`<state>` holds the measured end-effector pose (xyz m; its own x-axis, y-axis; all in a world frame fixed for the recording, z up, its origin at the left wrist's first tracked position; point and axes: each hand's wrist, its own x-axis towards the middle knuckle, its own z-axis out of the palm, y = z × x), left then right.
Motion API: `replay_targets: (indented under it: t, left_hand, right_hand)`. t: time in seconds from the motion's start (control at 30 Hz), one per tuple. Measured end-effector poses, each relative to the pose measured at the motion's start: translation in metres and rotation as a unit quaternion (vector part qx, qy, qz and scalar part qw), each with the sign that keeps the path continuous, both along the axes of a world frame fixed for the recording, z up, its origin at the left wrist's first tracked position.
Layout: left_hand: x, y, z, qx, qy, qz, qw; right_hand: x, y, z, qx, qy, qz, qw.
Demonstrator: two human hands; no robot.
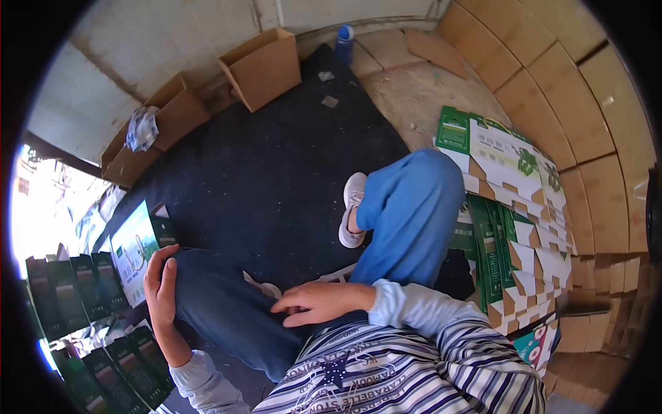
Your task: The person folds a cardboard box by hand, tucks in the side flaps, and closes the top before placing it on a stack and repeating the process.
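My left hand [161,290] rests beside my bent left knee, thumb and fingers apart, with nothing held. Right next to its fingers stands a white and green printed carton [135,250], upright and partly overlapped by the hand. My right hand [323,302] lies across my lap over the dark trouser leg, fingers stretched out and holding nothing. To my right is a stack of flat printed carton blanks [517,207], white and green with brown cut-out edges, lying beyond my raised right knee.
Rows of dark green cartons [83,293] stand at the left. Open brown boxes [265,72] line the wall, one with crumpled plastic [143,129] on its edge. A blue bottle [344,43] stands at the back. Stacked brown boxes [552,90] form the right side. Black sheeting [276,165] covers the floor.
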<state>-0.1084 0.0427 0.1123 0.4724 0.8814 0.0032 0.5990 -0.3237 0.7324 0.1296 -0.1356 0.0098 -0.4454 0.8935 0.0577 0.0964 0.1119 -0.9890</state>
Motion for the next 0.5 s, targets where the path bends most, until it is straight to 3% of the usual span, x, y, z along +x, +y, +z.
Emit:
replay_targets:
  t: [0.03,0.13,0.17,0.2,0.27,0.4,0.5]
  left_hand:
    - [-0.007,0.004,-0.002,0.001,0.004,0.001,1.0]
    - [-0.003,0.002,0.0,0.003,0.023,0.006,1.0]
    - [0.0,0.001,0.001,0.006,0.024,0.009,1.0]
    - [0.003,0.001,0.001,0.009,0.026,0.014,1.0]
    - [0.003,-0.001,0.002,0.006,0.024,0.02,1.0]
    - [0.003,-0.003,0.004,0.012,0.018,0.017,1.0]
    - [-0.004,-0.004,0.007,0.013,0.034,0.026,0.999]
  right_hand:
    - [0.012,-0.006,0.02,-0.001,0.003,0.008,1.0]
    - [0.074,-0.037,0.069,0.108,-0.086,-0.235,0.962]
    - [0.102,-0.051,0.088,0.088,-0.103,-0.296,0.945]
    - [0.127,-0.066,0.091,0.096,-0.061,-0.374,0.921]
    - [0.176,-0.092,0.088,0.071,0.042,-0.564,0.822]
    - [0.3,-0.152,-0.015,-0.047,0.069,-0.772,0.63]
    - [0.366,-0.179,-0.085,-0.155,-0.042,-0.748,0.644]
